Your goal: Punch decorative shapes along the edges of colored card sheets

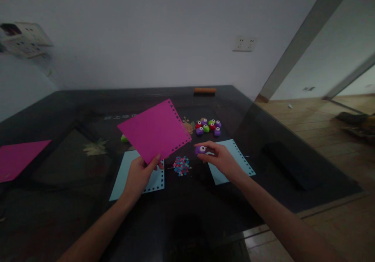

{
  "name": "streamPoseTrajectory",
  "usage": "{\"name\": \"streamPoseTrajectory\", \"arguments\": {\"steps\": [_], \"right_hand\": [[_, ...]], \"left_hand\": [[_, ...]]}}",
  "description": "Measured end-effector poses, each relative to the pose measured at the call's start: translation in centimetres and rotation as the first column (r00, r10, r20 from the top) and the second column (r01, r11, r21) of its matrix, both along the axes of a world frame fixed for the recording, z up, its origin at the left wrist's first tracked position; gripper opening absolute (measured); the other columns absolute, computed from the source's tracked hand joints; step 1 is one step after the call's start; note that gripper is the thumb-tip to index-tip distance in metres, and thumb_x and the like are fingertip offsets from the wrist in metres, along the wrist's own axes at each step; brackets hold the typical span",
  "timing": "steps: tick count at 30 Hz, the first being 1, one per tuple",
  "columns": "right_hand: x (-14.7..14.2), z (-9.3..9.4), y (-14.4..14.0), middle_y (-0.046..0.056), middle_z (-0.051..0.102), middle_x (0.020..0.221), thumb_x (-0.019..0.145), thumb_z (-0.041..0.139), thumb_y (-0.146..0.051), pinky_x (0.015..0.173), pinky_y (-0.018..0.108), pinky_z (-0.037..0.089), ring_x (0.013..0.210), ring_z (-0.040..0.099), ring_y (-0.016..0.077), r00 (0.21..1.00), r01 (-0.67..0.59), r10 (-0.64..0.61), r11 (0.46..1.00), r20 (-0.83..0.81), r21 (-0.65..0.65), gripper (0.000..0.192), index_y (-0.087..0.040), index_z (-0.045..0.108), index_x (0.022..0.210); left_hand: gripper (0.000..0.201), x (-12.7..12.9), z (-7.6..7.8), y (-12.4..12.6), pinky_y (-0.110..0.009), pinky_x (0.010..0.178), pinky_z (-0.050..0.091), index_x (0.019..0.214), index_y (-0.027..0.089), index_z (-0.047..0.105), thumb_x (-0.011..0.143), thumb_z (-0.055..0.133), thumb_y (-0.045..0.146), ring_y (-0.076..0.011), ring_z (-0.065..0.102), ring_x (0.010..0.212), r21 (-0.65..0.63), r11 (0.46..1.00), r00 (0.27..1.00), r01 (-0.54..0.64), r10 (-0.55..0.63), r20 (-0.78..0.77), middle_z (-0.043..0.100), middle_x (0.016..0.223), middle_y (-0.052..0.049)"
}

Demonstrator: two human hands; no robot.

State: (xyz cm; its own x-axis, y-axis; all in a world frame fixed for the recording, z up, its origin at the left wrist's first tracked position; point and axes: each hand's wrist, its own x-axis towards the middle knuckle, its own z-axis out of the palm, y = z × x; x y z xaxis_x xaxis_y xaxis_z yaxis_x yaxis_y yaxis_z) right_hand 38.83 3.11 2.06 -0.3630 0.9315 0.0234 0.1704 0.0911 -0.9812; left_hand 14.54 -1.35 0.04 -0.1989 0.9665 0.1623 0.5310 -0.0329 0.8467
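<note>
Dark table (73, 215): magenta sheet (155, 131) lifted, purple punch (200, 149) pinched beside.

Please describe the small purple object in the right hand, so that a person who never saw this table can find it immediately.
On the dark glass table, find the pile of paper dots between two light blue sheets. Just right of it, the right hand pinches a purple punch. Unlike the cluster of punches farther back, it is alone and held.
</note>
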Motion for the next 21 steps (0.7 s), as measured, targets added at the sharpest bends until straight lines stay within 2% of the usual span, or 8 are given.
{"name": "streamPoseTrajectory", "arguments": {"steps": [4,7,9,11,15,18,21], "right_hand": [[1.2,-0.2,1.1,0.005,0.066,0.094,0.074,0.067,-0.030,0.072,0.032,0.051,0.081,0.061,0.0167,0.998,0.067,-0.067,0.997,0.017,0.039,0.034,-0.018,0.063,0.105],[2.2,-1.0,2.6,0.008,0.067,0.098,0.075,0.065,-0.032,0.076,0.035,0.051,0.088,0.063,0.0191,0.986,0.139,-0.152,0.978,0.073,0.159,0.031,-0.017,0.063,0.102],[3.0,-1.9,4.0,0.008,0.067,0.095,0.076,0.064,-0.032,0.076,0.035,0.051,0.086,0.064,0.0199,0.955,0.180,-0.238,0.940,0.176,0.291,0.028,-0.017,0.063,0.100],[3.6,-2.9,5.7,0.008,0.068,0.093,0.078,0.062,-0.030,0.072,0.034,0.051,0.082,0.064,0.0197,0.889,0.193,-0.353,0.867,0.292,0.459,0.024,-0.017,0.063,0.098],[4.5,-4.1,9.0,0.009,0.067,0.095,0.078,0.063,-0.026,0.074,0.037,0.049,0.081,0.062,0.0214,0.841,0.138,-0.393,0.820,0.372,0.555,0.021,-0.018,0.063,0.097],[4.9,-3.9,10.9,0.009,0.064,0.096,0.075,0.067,-0.025,0.084,0.041,0.043,0.093,0.056,0.0256,0.811,0.038,-0.387,0.784,0.439,0.620,0.017,-0.019,0.065,0.090],[5.2,-3.9,11.8,0.009,0.063,0.095,0.074,0.069,-0.026,0.085,0.040,0.040,0.095,0.052,0.0260,0.781,-0.053,-0.371,0.761,0.502,0.647,0.017,-0.019,0.065,0.089]], "left_hand": [[0.038,-0.1,-0.2,0.1,-0.027,0.059,0.044,0.057,0.016,0.065,0.080,0.053,0.044,-0.0180,0.059,0.057,-0.012,1.000,1.000,0.009,-0.009,0.026,0.064,0.057,-0.003],[0.036,-0.2,-0.5,0.2,-0.028,0.063,0.045,0.059,0.016,0.065,0.079,0.054,0.043,-0.0193,0.061,0.061,-0.036,0.999,0.999,0.008,-0.006,0.053,0.067,0.060,-0.004],[0.035,-0.3,-0.8,0.4,-0.029,0.064,0.046,0.060,0.016,0.065,0.078,0.055,0.044,-0.0197,0.062,0.062,-0.038,0.999,0.998,0.003,0.000,0.070,0.067,0.061,-0.003],[0.035,-0.4,-1.0,0.5,-0.029,0.063,0.046,0.058,0.017,0.064,0.077,0.055,0.045,-0.0197,0.061,0.061,-0.033,0.999,0.996,0.003,0.000,0.086,0.067,0.060,-0.003],[0.036,-0.4,-1.4,0.5,-0.029,0.062,0.044,0.057,0.017,0.063,0.076,0.054,0.047,-0.0190,0.060,0.059,-0.046,0.999,0.997,0.009,-0.005,0.083,0.065,0.058,-0.002],[0.036,-0.4,-1.3,0.5,-0.029,0.063,0.044,0.057,0.017,0.064,0.077,0.054,0.046,-0.0193,0.060,0.059,-0.068,0.997,0.997,0.022,-0.016,0.081,0.066,0.058,-0.003],[0.035,-0.2,-1.1,0.4,-0.029,0.064,0.044,0.057,0.018,0.064,0.076,0.055,0.045,-0.0195,0.060,0.060,-0.079,0.997,0.996,0.026,-0.018,0.092,0.066,0.058,-0.002]]}}
